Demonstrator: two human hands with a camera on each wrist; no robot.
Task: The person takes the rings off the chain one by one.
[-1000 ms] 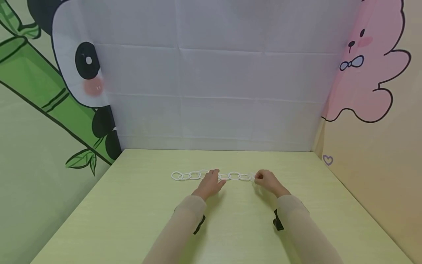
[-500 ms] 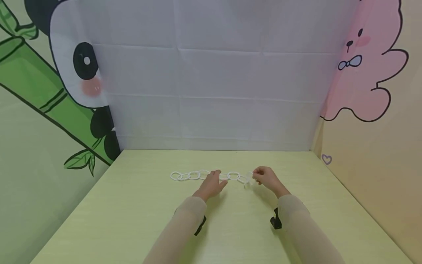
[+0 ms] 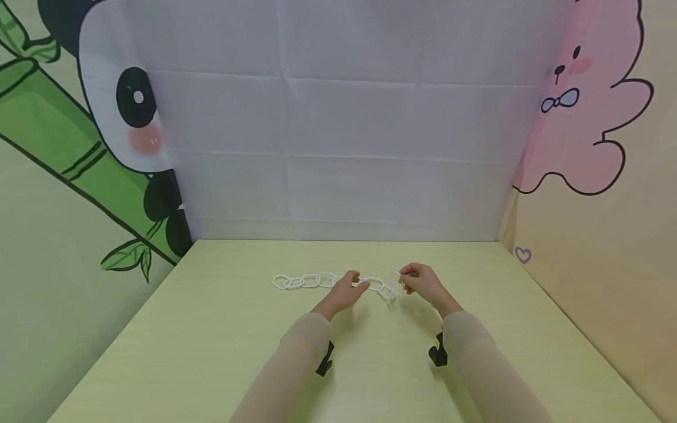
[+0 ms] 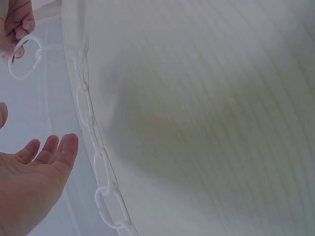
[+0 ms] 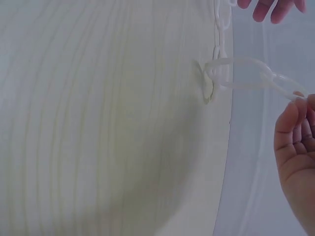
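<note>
1 white chain (image 3: 319, 281), link count unclear. 1 left grip (image 3: 344, 294), 1 right grip (image 3: 423, 283). 2 sleeves (image 3: 291, 358), 2 black wrist pieces (image 3: 438, 354), 1 surface (image 3: 370, 364). Drawn: 1 panda (image 3: 108, 106), 1 pink bear (image 3: 587, 129), 1 heart (image 3: 523, 255).

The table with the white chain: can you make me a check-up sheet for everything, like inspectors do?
Surface: pale yellow table with a wood-like grain.
Job's things: white chain, mostly lying across the table, its right end lifted.
Clutter: nothing seen.
Hands: right hand pinches the chain's right end; left hand is at its middle, fingers loose, touch unclear.
Cables: nothing seen; one black piece shows below the left wrist.
Surroundings: white sheet behind, panda picture on the left, pink animal picture on the right.
</note>
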